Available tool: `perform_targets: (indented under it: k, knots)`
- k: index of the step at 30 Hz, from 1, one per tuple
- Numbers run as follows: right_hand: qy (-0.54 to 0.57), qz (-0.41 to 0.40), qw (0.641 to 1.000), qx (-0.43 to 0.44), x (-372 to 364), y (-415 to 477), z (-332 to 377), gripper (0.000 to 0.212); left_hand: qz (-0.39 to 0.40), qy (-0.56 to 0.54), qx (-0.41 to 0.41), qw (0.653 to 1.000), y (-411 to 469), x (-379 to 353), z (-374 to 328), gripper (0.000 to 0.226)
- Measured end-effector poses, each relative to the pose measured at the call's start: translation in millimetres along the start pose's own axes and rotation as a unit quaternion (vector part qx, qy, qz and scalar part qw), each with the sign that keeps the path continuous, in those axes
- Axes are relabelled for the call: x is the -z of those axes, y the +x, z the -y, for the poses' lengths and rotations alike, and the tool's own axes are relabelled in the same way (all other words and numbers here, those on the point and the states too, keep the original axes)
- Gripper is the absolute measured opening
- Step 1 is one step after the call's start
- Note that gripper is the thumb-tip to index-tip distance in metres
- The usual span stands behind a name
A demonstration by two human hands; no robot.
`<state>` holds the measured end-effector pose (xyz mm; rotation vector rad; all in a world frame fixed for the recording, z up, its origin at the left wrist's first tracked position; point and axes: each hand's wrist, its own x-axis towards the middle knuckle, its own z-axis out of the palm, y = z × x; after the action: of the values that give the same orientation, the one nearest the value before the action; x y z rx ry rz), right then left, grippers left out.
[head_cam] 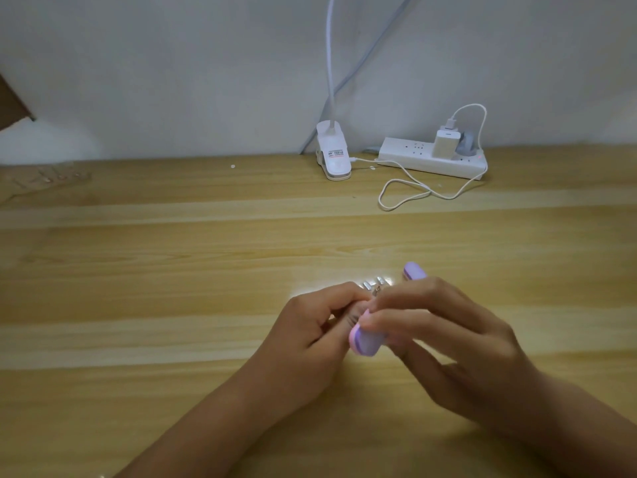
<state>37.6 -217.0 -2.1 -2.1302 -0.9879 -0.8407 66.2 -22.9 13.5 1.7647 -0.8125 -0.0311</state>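
Observation:
A small purple device body [364, 342] is held above the wooden table [172, 270]; my right hand [448, 339] grips it from the right. My left hand [310, 332] pinches a small part at the device's upper end, where a thin metal piece [377, 290] shows between the fingertips. A matching purple cap [413, 271] lies on the table just beyond my right hand. Several small silver pieces [374, 283] lie in a row beside the cap.
A white clip lamp base [332, 155] stands at the back by the wall. To its right lies a white power strip [434, 158] with a charger [444, 143] plugged in, and a white cable [406, 194] loops onto the table.

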Motion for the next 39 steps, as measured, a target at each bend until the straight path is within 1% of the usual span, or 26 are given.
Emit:
perform_targets:
  k: [4,8,12,14,16,20,23,25,29,32,34,37,39]
  knots:
    - [-0.014,-0.010,0.999,-0.039,11.5,3.8,-12.2,0.019,0.002,-0.012,0.025,1.000,-0.5,0.1,0.9,0.021]
    - [-0.016,-0.005,1.000,-0.003,3.3,0.1,-3.0,0.030,0.010,-0.033,0.027,0.999,0.8,0.7,-2.1,0.025]
    - [-0.011,-0.014,1.000,-0.025,11.1,3.2,-11.9,0.025,0.026,-0.084,0.055,0.995,-0.3,0.6,-2.2,0.027]
    - [0.005,-0.010,1.000,-0.011,6.8,1.4,-5.2,0.029,0.027,-0.092,0.054,0.994,-0.2,0.5,-2.7,0.029]
    - [-0.002,-0.005,1.000,0.004,2.8,-1.6,-0.9,0.032,0.028,-0.095,0.052,0.994,0.4,0.5,-2.5,0.029]
    - [-0.011,-0.013,1.000,-0.021,10.7,1.5,-12.2,0.021,0.040,-0.110,0.063,0.991,-0.2,-0.1,-1.4,0.028]
    - [0.002,-0.011,1.000,-0.013,5.1,-1.0,-2.9,0.024,0.041,-0.116,0.060,0.991,-0.3,-0.2,-2.0,0.029]
    - [-0.008,-0.004,1.000,0.000,2.9,-3.2,-0.8,0.026,0.040,-0.116,0.061,0.991,0.2,0.3,-1.7,0.029]
    - [-0.036,-0.004,0.999,-0.024,12.3,1.8,-16.1,0.017,0.044,-0.123,0.076,0.989,0.2,-0.8,0.0,0.027]
    - [-0.013,0.010,1.000,-0.008,5.1,-2.4,-7.6,0.024,0.041,-0.119,0.075,0.989,-0.3,-0.1,1.0,0.028]
    - [-0.018,0.013,1.000,0.007,3.9,-4.8,-7.3,0.030,0.043,-0.119,0.074,0.989,-0.2,0.3,1.6,0.029]
    - [-0.022,0.002,1.000,-0.004,11.0,-1.8,-18.1,0.027,0.049,-0.123,0.082,0.988,-0.4,-0.6,1.3,0.028]
    - [-0.013,-0.001,1.000,-0.006,9.2,-2.5,-15.4,0.029,0.048,-0.125,0.079,0.988,-0.2,-1.2,1.1,0.029]
